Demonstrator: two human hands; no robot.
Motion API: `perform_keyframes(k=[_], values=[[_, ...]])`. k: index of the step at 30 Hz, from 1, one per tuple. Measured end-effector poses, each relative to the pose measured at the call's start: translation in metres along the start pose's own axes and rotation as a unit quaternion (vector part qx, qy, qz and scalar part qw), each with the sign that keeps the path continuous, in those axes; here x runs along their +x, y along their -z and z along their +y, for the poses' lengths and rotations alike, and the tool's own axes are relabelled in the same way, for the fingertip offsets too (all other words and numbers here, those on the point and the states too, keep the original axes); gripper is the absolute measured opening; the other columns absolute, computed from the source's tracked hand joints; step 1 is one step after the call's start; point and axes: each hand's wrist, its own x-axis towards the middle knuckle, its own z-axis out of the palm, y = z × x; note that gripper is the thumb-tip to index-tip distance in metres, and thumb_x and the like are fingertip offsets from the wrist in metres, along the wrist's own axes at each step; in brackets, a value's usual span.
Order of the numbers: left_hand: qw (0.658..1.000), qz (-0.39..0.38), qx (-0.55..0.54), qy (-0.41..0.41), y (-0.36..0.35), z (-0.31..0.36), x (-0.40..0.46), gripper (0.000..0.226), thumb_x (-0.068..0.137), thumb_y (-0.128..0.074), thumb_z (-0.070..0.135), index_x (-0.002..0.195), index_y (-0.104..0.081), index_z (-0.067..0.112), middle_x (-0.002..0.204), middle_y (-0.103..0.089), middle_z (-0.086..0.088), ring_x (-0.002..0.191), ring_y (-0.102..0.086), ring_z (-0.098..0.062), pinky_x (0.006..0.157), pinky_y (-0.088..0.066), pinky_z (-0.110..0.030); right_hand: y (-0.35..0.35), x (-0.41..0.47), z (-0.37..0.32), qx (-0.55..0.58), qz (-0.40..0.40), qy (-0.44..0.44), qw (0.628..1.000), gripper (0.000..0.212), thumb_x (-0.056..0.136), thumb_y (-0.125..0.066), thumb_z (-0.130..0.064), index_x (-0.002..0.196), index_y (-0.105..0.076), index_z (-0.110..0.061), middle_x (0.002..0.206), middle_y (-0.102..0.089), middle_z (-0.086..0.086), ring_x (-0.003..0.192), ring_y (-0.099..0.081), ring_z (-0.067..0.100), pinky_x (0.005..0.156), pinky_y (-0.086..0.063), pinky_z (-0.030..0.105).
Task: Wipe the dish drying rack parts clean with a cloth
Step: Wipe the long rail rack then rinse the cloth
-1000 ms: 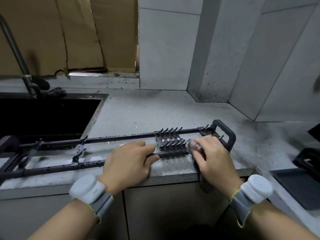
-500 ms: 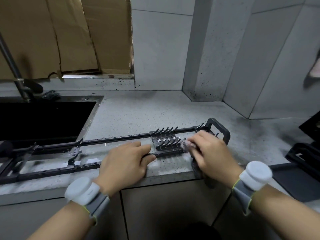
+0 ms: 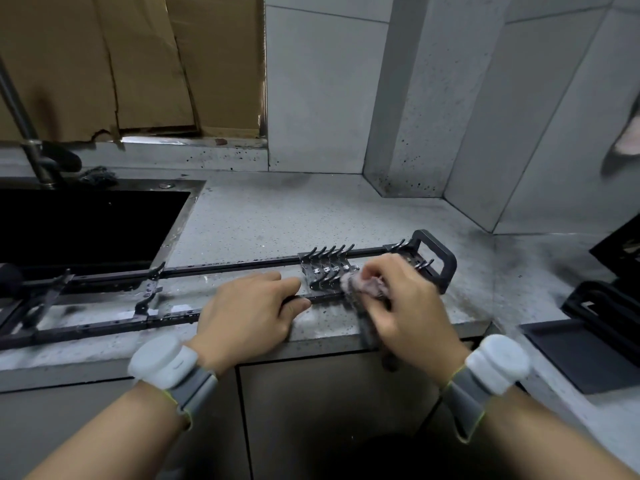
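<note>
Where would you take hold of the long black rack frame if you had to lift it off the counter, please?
Probably by the looped handle at its right end, coming from the right: it is an open loop that fingers can curl through. The left hand already grips the near rail, steadying the long rack frame.

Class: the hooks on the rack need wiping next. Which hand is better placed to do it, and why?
The right hand: it already holds the cloth against the hooks. The left hand has no cloth and grips the rack rail, steadying it.
</note>
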Motion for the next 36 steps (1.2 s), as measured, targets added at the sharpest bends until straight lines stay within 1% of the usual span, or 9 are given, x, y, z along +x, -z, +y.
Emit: perform_keyframes(k=[2,5,12,16,18,22,25,31,36], values=[[1.000,0.002,0.005,-0.003,0.000,0.000,0.001,0.037,0.097,-0.036,0.062,0.082,-0.034,0.029,0.084,-0.051,0.007,0.088,-0.058,-0.021,0.062,-0.033,-0.034,-0.016,0.000,-0.012,0.009,-0.001,0.040,0.999,0.016,0.086,-0.071,-0.011,0.098,-0.062,-0.016,0.094,-0.058,-0.003,0.084,-0.053,0.014,0.074,-0.044,0.027],[1.000,0.013,0.001,-0.010,0.001,0.000,0.000,0.036,0.097,-0.038,0.062,0.081,-0.032,0.030,0.083,-0.050,0.007,0.088,-0.059,-0.023,0.062,-0.035,-0.034,-0.038,0.003,-0.019,0.000,0.011,0.055,0.998,0.011,0.091,-0.068,-0.016,0.102,-0.069,-0.015,0.097,-0.057,-0.001,0.090,-0.051,0.018,0.079,-0.045,0.029],[0.999,0.024,0.008,-0.034,-0.007,-0.007,0.000,0.035,0.095,-0.029,0.065,0.080,-0.027,0.034,0.075,-0.045,0.007,0.079,-0.058,-0.023,0.059,-0.037,-0.034,-0.039,0.000,-0.006,-0.083,0.005,0.099,0.992,0.019,0.094,-0.061,-0.023,0.109,-0.070,-0.015,0.097,-0.057,0.003,0.089,-0.047,0.023,0.073,-0.045,0.032],[0.999,0.026,-0.007,-0.028,-0.007,-0.009,0.000,0.038,0.097,-0.033,0.064,0.079,-0.029,0.031,0.076,-0.047,0.007,0.079,-0.056,-0.022,0.062,-0.043,-0.035,-0.018,-0.002,0.021,-0.116,-0.012,0.069,0.991,0.014,0.093,-0.067,-0.021,0.105,-0.070,-0.016,0.091,-0.054,0.002,0.084,-0.045,0.020,0.065,-0.049,0.037],[0.999,0.027,-0.004,-0.028,-0.008,-0.008,0.001,0.037,0.097,-0.033,0.063,0.079,-0.030,0.031,0.076,-0.047,0.007,0.080,-0.056,-0.022,0.062,-0.042,-0.035,-0.012,0.000,0.026,-0.119,-0.014,0.051,0.991,0.011,0.092,-0.068,-0.022,0.102,-0.070,-0.017,0.089,-0.053,0.000,0.081,-0.045,0.020,0.065,-0.049,0.039],[0.999,0.020,-0.004,-0.037,-0.008,-0.008,0.001,0.037,0.096,-0.032,0.063,0.079,-0.031,0.030,0.076,-0.048,0.007,0.079,-0.057,-0.022,0.059,-0.037,-0.035,-0.021,0.004,-0.005,-0.072,-0.008,0.064,0.995,0.012,0.091,-0.067,-0.016,0.103,-0.071,-0.016,0.089,-0.052,0.001,0.083,-0.048,0.020,0.068,-0.046,0.034],[0.999,0.023,-0.004,-0.042,-0.009,-0.009,0.001,0.036,0.092,-0.025,0.067,0.079,-0.029,0.033,0.075,-0.047,0.007,0.078,-0.057,-0.023,0.059,-0.038,-0.035,-0.040,0.001,-0.022,-0.053,-0.025,0.083,0.995,0.017,0.092,-0.063,-0.016,0.108,-0.068,-0.017,0.094,-0.052,0.001,0.087,-0.048,0.022,0.070,-0.046,0.034],[0.999,0.015,0.009,-0.027,-0.007,-0.008,0.001,0.039,0.097,-0.032,0.064,0.081,-0.032,0.028,0.077,-0.048,0.007,0.079,-0.055,-0.021,0.060,-0.039,-0.035,-0.017,0.000,0.018,-0.082,-0.018,0.055,0.995,0.014,0.092,-0.067,-0.017,0.105,-0.071,-0.012,0.090,-0.054,0.001,0.082,-0.046,0.017,0.066,-0.047,0.031],[1.000,-0.001,0.013,-0.017,-0.003,-0.005,0.000,0.040,0.098,-0.031,0.064,0.082,-0.033,0.027,0.079,-0.048,0.006,0.081,-0.054,-0.020,0.062,-0.041,-0.034,0.001,0.008,0.043,-0.137,-0.032,0.013,0.990,0.018,0.097,-0.057,-0.027,0.093,-0.070,-0.016,0.085,-0.050,-0.001,0.077,-0.046,0.021,0.066,-0.047,0.037]])
